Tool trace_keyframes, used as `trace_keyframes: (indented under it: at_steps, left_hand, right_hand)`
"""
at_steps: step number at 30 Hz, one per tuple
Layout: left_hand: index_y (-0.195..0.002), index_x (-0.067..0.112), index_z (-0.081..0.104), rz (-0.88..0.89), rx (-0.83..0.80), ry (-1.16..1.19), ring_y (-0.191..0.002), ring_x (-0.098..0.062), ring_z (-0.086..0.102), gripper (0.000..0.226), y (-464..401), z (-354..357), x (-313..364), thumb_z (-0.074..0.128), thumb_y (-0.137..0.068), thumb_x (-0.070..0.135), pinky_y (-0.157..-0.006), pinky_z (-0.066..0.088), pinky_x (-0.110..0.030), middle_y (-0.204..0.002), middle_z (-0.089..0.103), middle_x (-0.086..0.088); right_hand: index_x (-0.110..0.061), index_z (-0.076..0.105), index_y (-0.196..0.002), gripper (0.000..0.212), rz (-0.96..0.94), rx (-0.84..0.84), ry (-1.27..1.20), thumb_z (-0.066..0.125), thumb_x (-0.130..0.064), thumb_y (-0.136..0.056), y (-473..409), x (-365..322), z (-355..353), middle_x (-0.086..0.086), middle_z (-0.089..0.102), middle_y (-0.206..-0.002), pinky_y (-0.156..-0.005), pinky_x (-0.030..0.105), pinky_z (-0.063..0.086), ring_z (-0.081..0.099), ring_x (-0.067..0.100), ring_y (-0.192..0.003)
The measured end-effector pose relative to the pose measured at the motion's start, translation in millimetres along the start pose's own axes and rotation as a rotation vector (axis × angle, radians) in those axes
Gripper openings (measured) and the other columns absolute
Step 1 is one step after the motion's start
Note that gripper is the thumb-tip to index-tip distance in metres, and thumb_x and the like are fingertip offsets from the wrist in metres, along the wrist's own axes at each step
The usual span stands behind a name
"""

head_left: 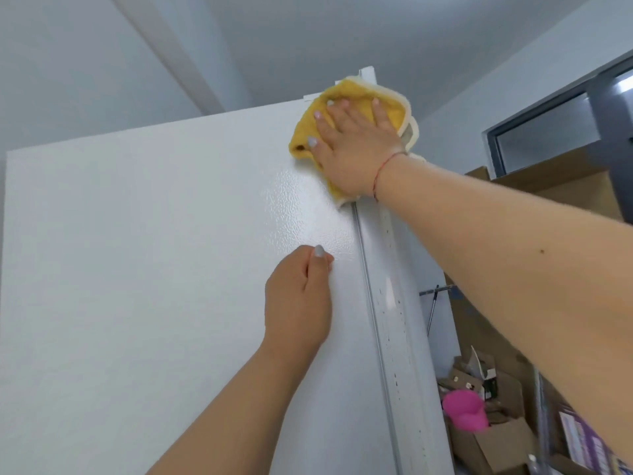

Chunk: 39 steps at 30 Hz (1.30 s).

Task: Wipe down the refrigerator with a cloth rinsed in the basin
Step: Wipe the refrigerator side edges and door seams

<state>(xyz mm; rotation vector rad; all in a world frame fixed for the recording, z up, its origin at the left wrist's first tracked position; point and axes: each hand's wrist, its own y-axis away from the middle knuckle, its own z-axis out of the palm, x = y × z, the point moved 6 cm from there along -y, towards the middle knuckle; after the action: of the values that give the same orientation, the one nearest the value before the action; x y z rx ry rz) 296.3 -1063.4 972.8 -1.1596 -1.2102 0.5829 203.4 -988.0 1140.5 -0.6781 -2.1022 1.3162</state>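
Note:
The white refrigerator (pixel 154 269) fills the left and middle of the head view, seen from below with its textured side panel facing me. A yellow cloth with a white edge (pixel 346 94) lies flat against the panel's top right corner. My right hand (pixel 352 142) presses on the cloth with straight, spread fingers. My left hand (pixel 301 299) rests against the panel lower down, its fingers loosely curled and holding nothing. The basin is not in view.
The refrigerator's front edge (pixel 390 303) runs down the middle, dotted with small drops. To the right stand cardboard boxes (pixel 507 437), a pink plastic cup (pixel 466 409) and a large box (pixel 555 186) under a dark-framed window (pixel 548 125).

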Motion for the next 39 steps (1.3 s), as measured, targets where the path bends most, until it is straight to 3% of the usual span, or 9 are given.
trace_keyframes:
  at_steps: [5,13,16,19,26,30,32,36,39]
  left_hand:
    - [-0.08,0.008,0.062,0.011,-0.024,-0.034,-0.071,0.005,0.052,0.038,-15,7,15,0.038,-0.1,0.029,-0.067,0.04,-0.023,-0.075,0.061,0.014]
    - [-0.079,0.016,0.062,0.008,-0.02,-0.014,-0.074,0.002,0.053,0.04,-5,11,14,0.034,-0.093,0.04,-0.066,0.041,-0.024,-0.076,0.063,0.013]
    - [-0.078,0.021,0.062,-0.01,0.011,-0.008,-0.076,-0.002,0.055,0.037,2,9,12,0.033,-0.09,0.04,-0.071,0.044,-0.026,-0.076,0.063,0.01]
    - [-0.075,0.019,0.061,-0.04,0.055,0.035,-0.073,-0.002,0.056,0.036,8,7,8,0.034,-0.09,0.037,-0.07,0.045,-0.027,-0.073,0.063,0.009]
    - [-0.073,0.017,0.06,-0.129,0.023,0.042,-0.067,-0.003,0.053,0.033,24,15,2,0.041,-0.099,0.023,-0.067,0.043,-0.026,-0.072,0.062,0.006]
    - [-0.073,0.018,0.059,-0.13,-0.016,0.045,-0.065,0.001,0.05,0.034,27,19,6,0.039,-0.099,0.027,-0.067,0.042,-0.023,-0.073,0.061,0.008]
    - [-0.074,0.018,0.059,-0.125,-0.023,0.041,-0.066,0.002,0.05,0.034,28,18,6,0.039,-0.1,0.027,-0.067,0.042,-0.022,-0.073,0.06,0.008]
    - [-0.075,0.017,0.06,-0.162,-0.011,0.047,-0.066,0.003,0.051,0.034,36,16,-2,0.039,-0.099,0.027,-0.067,0.041,-0.021,-0.073,0.061,0.008]
    - [-0.076,0.017,0.06,-0.185,0.01,0.055,-0.065,0.002,0.051,0.032,43,13,-8,0.04,-0.099,0.025,-0.065,0.041,-0.019,-0.072,0.061,0.009]
  right_hand:
    - [-0.026,0.004,-0.152,0.059,0.041,0.024,0.165,0.008,-0.05,-0.098,-14,15,-7,0.002,0.001,-0.16,-0.116,0.049,-0.01,-0.004,0.018,-0.147]
    - [-0.008,0.014,-0.151,0.072,0.039,0.058,0.162,0.018,-0.054,-0.096,44,0,9,0.013,0.019,-0.157,-0.118,0.048,-0.004,0.011,0.024,-0.146]
    - [-0.006,0.031,-0.146,0.076,0.048,0.085,0.125,0.018,-0.056,-0.091,76,-5,20,0.015,0.039,-0.147,-0.116,0.044,-0.001,0.026,0.026,-0.14]
    - [-0.004,0.047,-0.137,0.078,0.07,0.095,0.102,0.021,-0.056,-0.086,111,-8,33,0.015,0.056,-0.131,-0.111,0.042,0.011,0.043,0.027,-0.128]
    - [-0.009,0.049,-0.136,0.076,0.021,0.097,0.063,0.023,-0.059,-0.086,112,-1,29,0.008,0.051,-0.14,-0.106,0.043,0.016,0.041,0.022,-0.133]
    - [-0.015,0.023,-0.15,0.074,-0.013,0.031,0.123,0.02,-0.061,-0.092,45,14,-3,0.004,0.022,-0.156,-0.113,0.043,0.009,0.013,0.019,-0.144]
    - [-0.016,0.018,-0.151,0.074,-0.017,0.016,0.143,0.021,-0.061,-0.093,28,19,-9,0.003,0.017,-0.158,-0.115,0.043,0.008,0.009,0.018,-0.145]
    - [-0.011,0.016,-0.151,0.076,-0.015,0.035,0.142,0.02,-0.06,-0.094,66,12,12,0.006,0.018,-0.158,-0.115,0.043,0.005,0.007,0.02,-0.146]
    - [-0.003,0.03,-0.146,0.077,-0.021,0.095,0.089,0.024,-0.057,-0.092,123,-3,37,0.013,0.033,-0.151,-0.113,0.045,0.009,0.021,0.023,-0.144]
